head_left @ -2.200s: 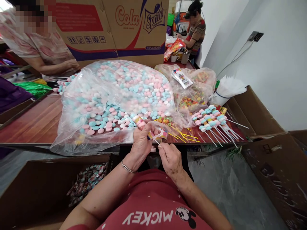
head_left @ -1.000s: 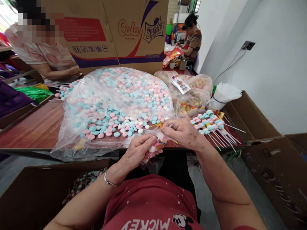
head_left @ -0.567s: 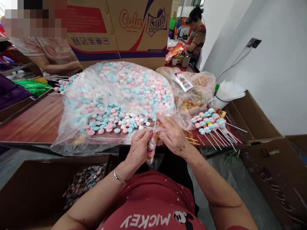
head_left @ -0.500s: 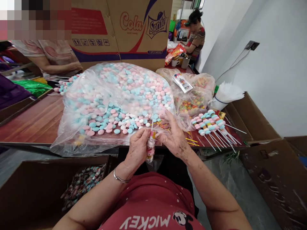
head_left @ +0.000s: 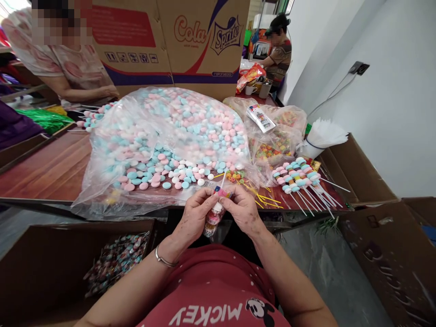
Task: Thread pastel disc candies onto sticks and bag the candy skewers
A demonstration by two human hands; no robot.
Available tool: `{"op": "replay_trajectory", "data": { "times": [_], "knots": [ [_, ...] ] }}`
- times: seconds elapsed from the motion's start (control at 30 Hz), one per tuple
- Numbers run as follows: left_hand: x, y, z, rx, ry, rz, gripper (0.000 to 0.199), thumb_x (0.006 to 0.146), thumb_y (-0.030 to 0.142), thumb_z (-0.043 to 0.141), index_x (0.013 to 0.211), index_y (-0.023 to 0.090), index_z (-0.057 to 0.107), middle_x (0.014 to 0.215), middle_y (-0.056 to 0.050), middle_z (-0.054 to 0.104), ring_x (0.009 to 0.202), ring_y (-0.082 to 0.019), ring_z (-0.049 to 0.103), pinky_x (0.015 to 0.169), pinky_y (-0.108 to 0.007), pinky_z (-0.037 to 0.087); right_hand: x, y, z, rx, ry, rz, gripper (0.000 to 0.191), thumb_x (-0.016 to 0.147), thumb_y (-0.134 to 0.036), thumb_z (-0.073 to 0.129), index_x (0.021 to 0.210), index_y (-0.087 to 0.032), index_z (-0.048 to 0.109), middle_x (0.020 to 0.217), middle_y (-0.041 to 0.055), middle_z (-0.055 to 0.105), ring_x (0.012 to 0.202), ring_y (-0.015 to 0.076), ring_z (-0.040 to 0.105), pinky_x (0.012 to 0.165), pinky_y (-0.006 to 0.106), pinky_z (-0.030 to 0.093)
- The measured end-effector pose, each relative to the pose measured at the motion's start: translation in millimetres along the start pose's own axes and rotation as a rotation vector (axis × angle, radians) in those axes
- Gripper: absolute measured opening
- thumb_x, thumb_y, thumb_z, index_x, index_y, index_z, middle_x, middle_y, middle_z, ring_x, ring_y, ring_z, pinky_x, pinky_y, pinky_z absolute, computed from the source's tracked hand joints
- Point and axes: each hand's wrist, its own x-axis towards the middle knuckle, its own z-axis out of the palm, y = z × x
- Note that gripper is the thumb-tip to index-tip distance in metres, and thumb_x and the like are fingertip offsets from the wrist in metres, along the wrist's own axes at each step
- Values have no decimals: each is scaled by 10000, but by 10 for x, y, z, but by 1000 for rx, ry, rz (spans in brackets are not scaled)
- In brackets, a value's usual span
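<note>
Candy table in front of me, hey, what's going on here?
Someone's left hand and right hand are both pinching the open end of a wrapped candy stick, its white stick pointing away from the body. Past the hands, pink, blue and white candies fill a big clear bag on the table. Yellow strips lie by the right hand, and candy sticks that look unwrapped are stacked farther right.

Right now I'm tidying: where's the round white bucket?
In the head view, the round white bucket is at right, beyond the pink and blue candy skewers and right of the translucent plastic bag of colourful rings.
</note>
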Motion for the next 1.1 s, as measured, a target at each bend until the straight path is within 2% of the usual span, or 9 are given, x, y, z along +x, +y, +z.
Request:
{"op": "replay_trajectory", "data": {
  "times": [0.07,0.17,0.3,0.37,0.53,0.7,0.8,1.0,1.1],
  "knots": [
    [2,49,-46,-14,-30,-56,297,716,355,799,728,153,582,571,46,575,457,-59,484,442,-159,384,-10,7,-20,76,-45,-6,249,784,-398,720,828,-210,562,755,-26,599,671,115,557,621,248,478],
    [48,127,-156,-33,-213,-264,317,653,344,841,664,127,609,529,25,576,419,-64,474,419,-177,367,2,13,-99,174,-193,-14,279,754,-361,770,871,-213,564,785,-28,611,696,104,574,637,232,488],
    [101,143,-308,-45,-420,-520,298,623,291,865,741,65,711,580,-29,642,449,-76,539,452,-182,413,-7,80,-200,280,-413,101,461,738,-350,800,1088,-233,524,731,-46,631,641,100,592,611,223,490],
    [93,120,-343,-60,-470,-570,295,650,277,855,797,55,727,628,-62,687,492,-99,600,494,-183,456,-47,124,-210,304,-439,107,502,751,-366,791,1128,-243,484,727,-51,628,624,101,595,592,221,488],
    [28,92,-323,-161,-602,-628,293,746,323,792,898,91,699,820,-136,758,725,-268,745,657,-357,604,-134,125,-201,29,-364,-126,249,894,-371,641,1067,-224,540,725,-49,580,586,76,546,577,201,458],
    [40,88,-331,-86,-542,-652,316,695,317,828,849,85,678,736,-93,732,507,-180,681,443,-223,518,-106,64,-263,-479,-462,-415,228,982,-296,484,1123,-204,638,867,28,637,805,135,593,759,258,486],
    [49,103,-352,16,-444,-642,347,687,349,831,863,96,669,686,-81,710,461,-130,624,416,-183,449,-116,61,-248,-736,-354,-545,252,992,-248,428,1041,-194,669,842,50,611,797,163,566,740,277,478],
    [-4,220,-378,179,-484,-649,343,733,431,769,754,97,695,602,-52,618,461,-89,531,444,-190,374,-165,25,-181,-912,-362,-474,259,988,-216,399,919,-181,646,832,64,627,801,175,575,747,287,471],
    [-18,245,-393,205,-452,-623,330,745,417,756,648,122,642,584,-33,580,451,-82,505,420,-184,326,-166,-3,-243,-855,-300,-410,267,992,-236,396,1098,-198,638,923,71,680,833,176,614,767,294,491]
  ]
}}
